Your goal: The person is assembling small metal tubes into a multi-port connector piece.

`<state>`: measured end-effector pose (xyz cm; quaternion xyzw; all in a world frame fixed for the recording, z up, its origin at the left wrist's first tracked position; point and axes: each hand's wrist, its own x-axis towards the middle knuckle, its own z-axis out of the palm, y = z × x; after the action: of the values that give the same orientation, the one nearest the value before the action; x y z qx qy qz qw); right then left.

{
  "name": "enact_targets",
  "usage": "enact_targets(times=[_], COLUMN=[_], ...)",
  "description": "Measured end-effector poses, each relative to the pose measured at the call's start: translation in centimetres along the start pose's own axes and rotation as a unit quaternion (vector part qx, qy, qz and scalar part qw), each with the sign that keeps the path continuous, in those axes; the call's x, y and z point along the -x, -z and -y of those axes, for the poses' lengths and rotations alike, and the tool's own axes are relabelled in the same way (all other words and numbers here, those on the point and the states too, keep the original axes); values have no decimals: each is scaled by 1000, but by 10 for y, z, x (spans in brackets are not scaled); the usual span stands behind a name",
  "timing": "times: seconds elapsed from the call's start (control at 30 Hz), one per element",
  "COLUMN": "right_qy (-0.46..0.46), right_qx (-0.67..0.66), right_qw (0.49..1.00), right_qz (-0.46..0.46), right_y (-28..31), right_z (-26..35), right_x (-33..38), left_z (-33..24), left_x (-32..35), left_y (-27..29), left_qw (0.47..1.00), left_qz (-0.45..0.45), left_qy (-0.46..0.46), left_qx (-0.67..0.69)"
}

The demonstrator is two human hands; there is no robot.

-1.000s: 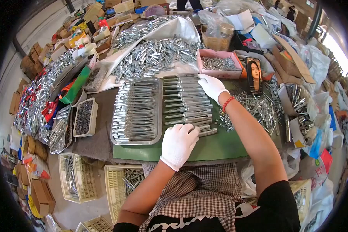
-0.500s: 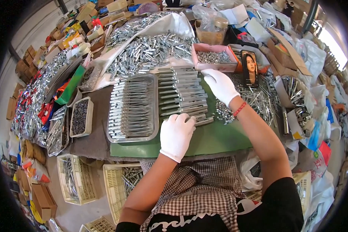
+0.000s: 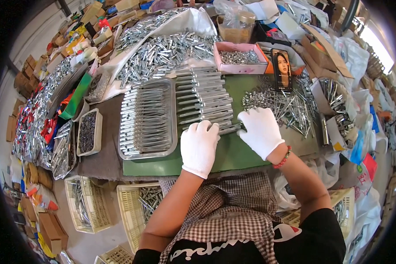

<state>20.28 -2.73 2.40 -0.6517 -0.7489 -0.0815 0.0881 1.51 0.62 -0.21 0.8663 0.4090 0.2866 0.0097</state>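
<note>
Metal anchor bolts (image 3: pixel 207 94) lie side by side in a stacked row on the green table mat. My left hand (image 3: pixel 199 148), in a white glove, has its fingers curled at the near end of this row, around the left part of the nearest bolt (image 3: pixel 229 129). My right hand (image 3: pixel 263 133), gloved in white too, is closed with its fingertips at that bolt's right end; whether a small part is pinched there is hidden. Left of the row, a metal tray (image 3: pixel 174 143) holds more bolts in neat lines.
Loose bolts and small parts (image 3: pixel 290 108) are heaped on the right, below a propped phone (image 3: pixel 282 70). Behind stand a pink box (image 3: pixel 240 69) of small fittings and a large pile of metal sleeves (image 3: pixel 171 53). A small bin of dark screws (image 3: pixel 89 132) sits left; plastic crates (image 3: pixel 90 207) stand below.
My right hand has come down and nearer, from beside the pink box to the right end of the nearest bolt. My left hand has stayed at the near end of the row.
</note>
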Motion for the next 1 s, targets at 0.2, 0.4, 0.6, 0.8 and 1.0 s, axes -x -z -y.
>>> enact_targets(times=[0.2,0.4,0.6,0.8,1.0], right_qy=[9,-48,-135,-139,-82], right_qx=[-10,-194,-319,-275,-282], right_qw=[999,978,935,951,939], right_qz=[-45,-56,-78,-33,-179], right_y=[-14,-1,-24,-21,0], right_z=[7,3,-1,21,1], right_x=[0,-9,-51,-53,25], left_z=[2,7,7,10,7], left_x=[2,15,9,8,10], left_y=[0,7,1,-6,-6], left_qw=[1000,999,999,999,999], left_qz=[-2,18,26,-28,-19], left_qy=[1,25,12,-21,-3], left_qx=[18,25,22,-11,-34])
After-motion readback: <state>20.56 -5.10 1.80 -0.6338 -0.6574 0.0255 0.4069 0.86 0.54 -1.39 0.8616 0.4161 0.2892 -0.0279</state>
